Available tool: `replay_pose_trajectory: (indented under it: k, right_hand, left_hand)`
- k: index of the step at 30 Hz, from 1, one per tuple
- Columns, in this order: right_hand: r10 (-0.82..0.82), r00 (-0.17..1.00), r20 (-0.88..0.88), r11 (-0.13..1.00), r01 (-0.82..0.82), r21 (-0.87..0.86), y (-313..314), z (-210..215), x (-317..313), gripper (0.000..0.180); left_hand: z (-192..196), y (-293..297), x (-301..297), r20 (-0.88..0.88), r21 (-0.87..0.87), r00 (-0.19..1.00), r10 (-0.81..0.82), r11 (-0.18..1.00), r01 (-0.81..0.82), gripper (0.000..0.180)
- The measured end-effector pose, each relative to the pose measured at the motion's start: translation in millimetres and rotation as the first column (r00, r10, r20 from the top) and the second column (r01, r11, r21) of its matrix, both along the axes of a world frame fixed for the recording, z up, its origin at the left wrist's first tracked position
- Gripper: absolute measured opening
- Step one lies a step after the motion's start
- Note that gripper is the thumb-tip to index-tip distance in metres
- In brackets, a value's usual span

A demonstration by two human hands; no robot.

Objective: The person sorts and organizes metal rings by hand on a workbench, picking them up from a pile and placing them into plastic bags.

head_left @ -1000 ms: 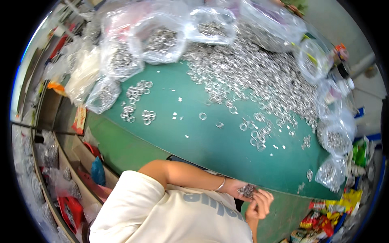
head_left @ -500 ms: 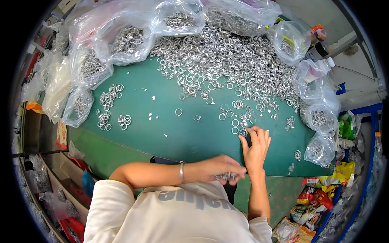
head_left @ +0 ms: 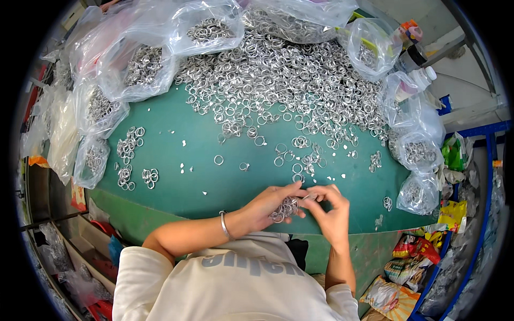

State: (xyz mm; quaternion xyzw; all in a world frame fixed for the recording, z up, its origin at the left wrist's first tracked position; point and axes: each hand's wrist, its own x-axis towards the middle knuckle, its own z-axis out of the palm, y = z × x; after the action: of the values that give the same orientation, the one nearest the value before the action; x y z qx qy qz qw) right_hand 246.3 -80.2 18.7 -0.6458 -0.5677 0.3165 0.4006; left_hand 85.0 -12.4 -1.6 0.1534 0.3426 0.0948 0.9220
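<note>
- Many silvery rings lie bunched as a handful of rings [head_left: 283,210] in the left hand [head_left: 261,208], whose fingers are curled around them, with the thumb extended along the top.
- The right hand [head_left: 333,215] is just beside it, thumb and forefinger pinched together on a small silvery piece [head_left: 309,197]; its exact shape is too small to tell.
- Both hands are at the near edge of the green table [head_left: 171,155], their fingertips close together or touching; I cannot tell which.
- A plain bracelet [head_left: 224,224] circles the left wrist, and the person wears a cream short-sleeved shirt [head_left: 225,286].
- Just beyond the fingers, a loose group of rings [head_left: 311,161] lies on the tabletop.
- To its left, two single rings lie apart from each other, one an open hoop [head_left: 218,160].
- Farther left are three small clusters of rings, the longest [head_left: 130,144] behind the other two.
- Pale flakes [head_left: 183,143] are scattered over the green surface.
- A large heap of rings [head_left: 300,72] spreads across the far side.
- Clear plastic bags holding rings border the table, including a small bag [head_left: 417,202] at the right.
- Behind the right-hand bags lies a tilted bottle with a white cap [head_left: 430,73].
- Colourful packets [head_left: 391,299] sit at the lower right.
</note>
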Motion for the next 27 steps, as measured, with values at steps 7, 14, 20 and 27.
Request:
replay_pose_trajectory:
  k: [7, 14, 20, 27]
  right_hand:
    - [-0.064, 0.973, 0.222, 0.996, 0.049, 0.075, 17, -1, 11, 0.027]
    - [-0.102, 0.842, 0.53, 0.986, 0.016, 0.165, 20, -25, -4, 0.013]
    - [-0.155, 0.822, 0.549, 0.983, 0.075, 0.166, 22, -23, -10, 0.012]
    - [-0.234, 0.824, 0.516, 0.967, 0.144, 0.208, 18, -13, -3, 0.014]
  left_hand:
    - [-6, -3, -14, 0.021, -0.003, 0.993, -0.117, 0.993, 0.117, 0.027]
    - [1, 1, -19, -0.029, 0.011, 0.997, -0.077, 0.997, 0.077, 0.024]
    - [4, 2, -19, -0.055, 0.019, 0.997, -0.054, 0.998, 0.055, 0.028]
    - [3, 7, -20, -0.089, 0.064, 0.996, 0.0, 0.998, 0.006, 0.03]
